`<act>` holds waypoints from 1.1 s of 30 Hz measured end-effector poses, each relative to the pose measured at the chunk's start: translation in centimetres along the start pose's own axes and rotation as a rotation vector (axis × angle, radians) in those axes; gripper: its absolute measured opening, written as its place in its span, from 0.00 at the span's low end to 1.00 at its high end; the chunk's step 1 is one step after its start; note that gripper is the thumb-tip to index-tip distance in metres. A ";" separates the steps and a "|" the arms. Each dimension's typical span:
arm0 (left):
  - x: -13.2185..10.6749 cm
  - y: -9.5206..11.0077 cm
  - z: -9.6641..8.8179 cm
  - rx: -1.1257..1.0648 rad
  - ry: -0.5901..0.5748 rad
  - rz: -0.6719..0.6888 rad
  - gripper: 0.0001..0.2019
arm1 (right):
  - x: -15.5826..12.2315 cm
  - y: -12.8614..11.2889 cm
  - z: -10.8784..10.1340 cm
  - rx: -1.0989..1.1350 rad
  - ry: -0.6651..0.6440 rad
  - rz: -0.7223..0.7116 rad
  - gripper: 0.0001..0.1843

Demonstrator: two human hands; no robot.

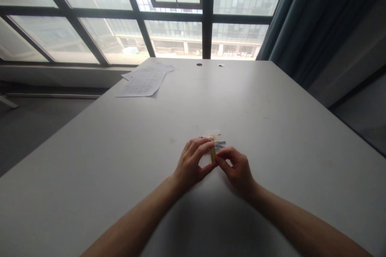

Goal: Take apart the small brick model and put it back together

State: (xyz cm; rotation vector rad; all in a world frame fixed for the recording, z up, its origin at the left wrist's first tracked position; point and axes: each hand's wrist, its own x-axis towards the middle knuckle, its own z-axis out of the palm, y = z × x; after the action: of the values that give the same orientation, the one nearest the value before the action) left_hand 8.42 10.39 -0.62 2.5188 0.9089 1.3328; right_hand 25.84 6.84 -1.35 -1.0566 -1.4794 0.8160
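Observation:
My left hand grips a small mustard-yellow strip with a bumpy surface, its thumb at the lower end and its fingers at the upper end. The strip stands nearly upright. My right hand is closed in a pinch at the strip's lower right edge; whatever lies between its fingertips is too small to make out. Just beyond the fingers are several small pieces, some cream and some grey-blue. My left fingers partly hide them.
A white table stretches away to the windows. Printed sheets of paper lie at its far left. Two round fittings, one dark and one lighter, are near the far edge. A dark curtain hangs on the right.

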 end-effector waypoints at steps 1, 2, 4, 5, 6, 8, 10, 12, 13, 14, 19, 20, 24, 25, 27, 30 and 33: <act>0.0 0.0 0.0 0.002 0.000 0.003 0.26 | 0.0 0.0 0.0 0.002 0.001 0.001 0.02; 0.0 0.0 0.0 0.003 0.001 0.006 0.26 | 0.0 0.0 0.0 0.004 0.002 0.002 0.02; 0.0 0.0 0.0 0.004 0.004 0.010 0.26 | 0.0 0.0 0.1 0.008 -0.001 0.005 0.01; 0.1 0.0 0.0 0.004 0.005 0.013 0.26 | 0.0 0.0 0.1 0.010 -0.001 0.006 0.01; 0.1 0.0 0.0 0.004 0.004 0.015 0.26 | 0.0 -0.1 0.1 0.012 0.000 0.006 0.01; 0.1 0.0 -0.1 0.007 0.005 0.024 0.26 | 0.1 -0.2 0.1 0.021 -0.008 0.012 0.02; 0.1 0.1 -0.1 0.013 0.004 0.039 0.27 | 0.1 -0.4 0.0 0.037 -0.045 0.026 0.03; 0.1 0.1 0.0 0.023 0.003 0.054 0.27 | 0.2 -0.5 -0.1 0.045 -0.096 0.043 0.05; 0.1 0.1 0.0 0.030 0.003 0.060 0.27 | 0.2 -0.6 -0.1 0.047 -0.114 0.049 0.07; 0.1 0.1 0.0 0.038 0.003 0.066 0.28 | 0.3 -0.6 -0.2 0.047 -0.126 0.052 0.08; 0.0 0.0 0.0 0.087 -0.011 0.106 0.27 | 0.4 -0.6 -0.2 0.046 -0.163 0.053 0.06; 0.0 0.0 0.0 0.092 -0.018 0.113 0.27 | 0.5 -0.6 -0.2 0.043 -0.165 0.056 0.07; 0.1 0.1 0.0 0.093 -0.019 0.129 0.28 | 0.6 -0.6 0.0 0.051 -0.140 0.072 0.09; 0.1 0.1 0.0 0.092 -0.010 0.124 0.27 | 0.5 -0.5 0.0 0.061 -0.130 0.078 0.09; 0.1 0.2 -0.1 0.097 0.006 0.101 0.25 | 0.5 -0.5 0.0 0.082 -0.107 0.087 0.10; 0.1 0.3 -0.1 0.114 0.013 0.056 0.20 | 0.4 -0.3 0.0 0.095 -0.084 0.095 0.11; 0.1 0.2 -0.1 0.132 0.007 0.038 0.19 | 0.4 -0.2 -0.1 0.085 -0.083 0.104 0.13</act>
State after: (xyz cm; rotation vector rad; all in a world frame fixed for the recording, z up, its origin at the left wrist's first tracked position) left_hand 8.45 10.25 -0.36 2.6431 0.9861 1.3346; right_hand 25.92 7.11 -1.03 -1.0529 -1.4553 0.9983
